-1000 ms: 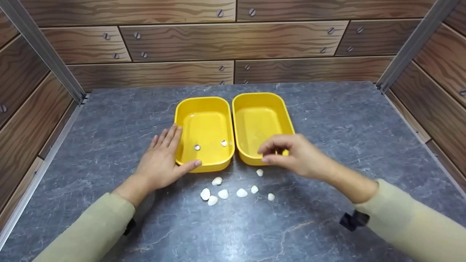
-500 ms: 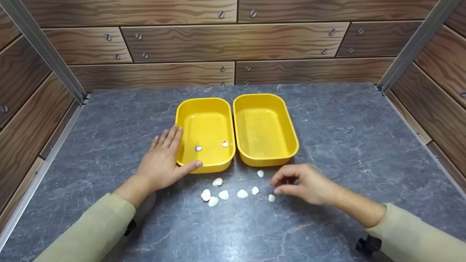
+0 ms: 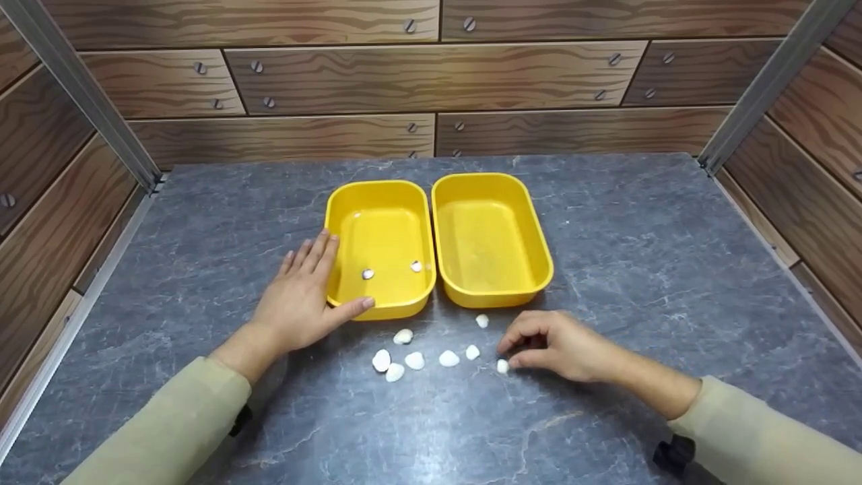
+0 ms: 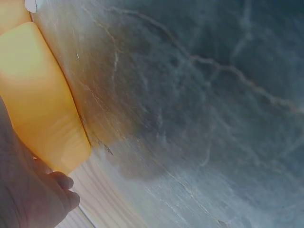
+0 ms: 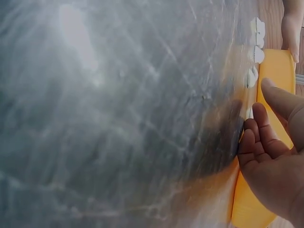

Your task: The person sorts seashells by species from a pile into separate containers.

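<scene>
Resting left hand [image 3: 295, 302] on bin [image 3: 382, 237], second bin [image 3: 490, 250] beside, shells [image 3: 415, 361] near

Place: apparently a lab-like, staged workspace, enclosed on three sides.
Walls [image 3: 431, 77]: wood-plank pattern, dotted with screw heads [image 3: 256, 67].
Posts [image 3: 89, 94]: grey metal, at both back corners.
Tabletop [image 3: 619, 229]: grey, marbled, reaching the walls.
</scene>
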Demonstrator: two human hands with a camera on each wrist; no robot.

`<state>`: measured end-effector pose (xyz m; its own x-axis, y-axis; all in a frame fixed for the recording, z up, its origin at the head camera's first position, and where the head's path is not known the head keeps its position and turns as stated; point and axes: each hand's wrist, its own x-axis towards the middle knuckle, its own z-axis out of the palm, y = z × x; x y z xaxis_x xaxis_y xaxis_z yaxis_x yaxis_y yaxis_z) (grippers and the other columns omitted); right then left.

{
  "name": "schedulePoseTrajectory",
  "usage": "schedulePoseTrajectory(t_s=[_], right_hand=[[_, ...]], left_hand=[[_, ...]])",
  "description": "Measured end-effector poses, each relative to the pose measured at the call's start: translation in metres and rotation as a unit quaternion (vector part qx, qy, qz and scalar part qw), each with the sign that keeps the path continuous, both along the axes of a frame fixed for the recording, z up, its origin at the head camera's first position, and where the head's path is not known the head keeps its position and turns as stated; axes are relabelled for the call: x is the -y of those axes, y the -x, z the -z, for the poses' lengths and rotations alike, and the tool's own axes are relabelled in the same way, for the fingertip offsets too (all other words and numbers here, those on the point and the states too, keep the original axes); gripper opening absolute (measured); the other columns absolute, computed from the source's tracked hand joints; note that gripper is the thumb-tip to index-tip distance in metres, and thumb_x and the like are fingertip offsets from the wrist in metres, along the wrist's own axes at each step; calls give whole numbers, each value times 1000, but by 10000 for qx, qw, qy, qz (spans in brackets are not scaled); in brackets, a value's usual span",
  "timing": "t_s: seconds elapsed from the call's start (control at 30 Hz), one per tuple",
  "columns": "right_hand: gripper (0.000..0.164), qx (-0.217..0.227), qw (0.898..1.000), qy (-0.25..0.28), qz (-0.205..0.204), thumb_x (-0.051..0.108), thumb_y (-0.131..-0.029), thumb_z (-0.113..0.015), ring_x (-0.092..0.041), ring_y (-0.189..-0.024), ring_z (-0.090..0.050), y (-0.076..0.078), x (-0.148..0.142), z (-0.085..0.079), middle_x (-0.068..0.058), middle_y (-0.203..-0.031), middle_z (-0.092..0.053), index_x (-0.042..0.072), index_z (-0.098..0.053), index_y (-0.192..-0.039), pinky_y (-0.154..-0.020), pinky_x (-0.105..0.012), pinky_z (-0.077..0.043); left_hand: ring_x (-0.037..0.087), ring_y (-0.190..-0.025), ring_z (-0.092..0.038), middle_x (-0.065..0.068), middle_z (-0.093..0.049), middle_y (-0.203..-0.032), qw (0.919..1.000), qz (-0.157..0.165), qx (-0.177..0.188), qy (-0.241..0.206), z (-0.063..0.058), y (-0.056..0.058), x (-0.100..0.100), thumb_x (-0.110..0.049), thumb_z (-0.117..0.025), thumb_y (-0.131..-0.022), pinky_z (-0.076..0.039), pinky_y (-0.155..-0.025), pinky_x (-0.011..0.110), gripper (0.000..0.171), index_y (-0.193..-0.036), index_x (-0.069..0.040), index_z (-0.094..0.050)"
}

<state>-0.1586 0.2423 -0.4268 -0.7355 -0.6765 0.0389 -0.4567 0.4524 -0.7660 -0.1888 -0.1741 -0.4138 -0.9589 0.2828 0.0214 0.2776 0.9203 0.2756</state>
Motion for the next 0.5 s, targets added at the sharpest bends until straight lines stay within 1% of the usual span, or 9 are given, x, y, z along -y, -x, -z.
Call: schedulePoseTrajectory(t_s=[0.1, 0.2, 0.27, 0.4, 0.5], right_hand=[[18, 60, 10000, -54, -56, 19, -92, -85, -19, -100, -69, 1, 1, 2, 5, -106, -74, 17, -83, -109, -90, -29, -57], [20, 119, 9998, -149, -78, 21, -91, -85, -16, -104, -67, 2, 1, 5, 7, -108, -73, 19, -83, -111, -98, -30, -54], [22, 128, 9997, -189, -93, 22, -90, -86, -15, -106, -66, 3, 0, 6, 7, -109, -72, 20, -83, -112, -100, -30, -52], [24, 126, 9997, -169, -140, 22, -90, -86, -14, -106, -65, 4, -1, 8, 7, -109, -72, 20, -83, -113, -101, -29, -49], [25, 131, 9995, -211, -172, 23, -90, -86, -14, -107, -64, 5, -1, 9, 8, -110, -71, 20, -83, -114, -102, -29, -48]], left_hand=[[41, -162, -10, 13, -3, -178, 10000, -20, 23, -3, 1, -1, 1, -87, -44, -93, -6, -130, 58, 119, -171, -6, -6], [40, -162, -9, 13, -3, -178, 10000, -18, 33, -8, 0, 0, 0, -85, -46, -94, -6, -130, 58, 117, -171, -6, -6], [41, -162, -10, 13, -3, -178, 10000, -8, 23, -11, 0, 0, 0, -85, -46, -94, -6, -130, 58, 117, -171, -5, -6], [40, -162, -11, 13, -4, -178, 10000, 16, 0, -3, 0, 0, 0, -90, -40, -92, -7, -130, 57, 120, -171, -5, -7], [41, -162, -11, 13, -4, -178, 10000, 15, -10, -12, 0, 0, 1, -88, -41, -93, -7, -130, 57, 119, -171, -5, -7]])
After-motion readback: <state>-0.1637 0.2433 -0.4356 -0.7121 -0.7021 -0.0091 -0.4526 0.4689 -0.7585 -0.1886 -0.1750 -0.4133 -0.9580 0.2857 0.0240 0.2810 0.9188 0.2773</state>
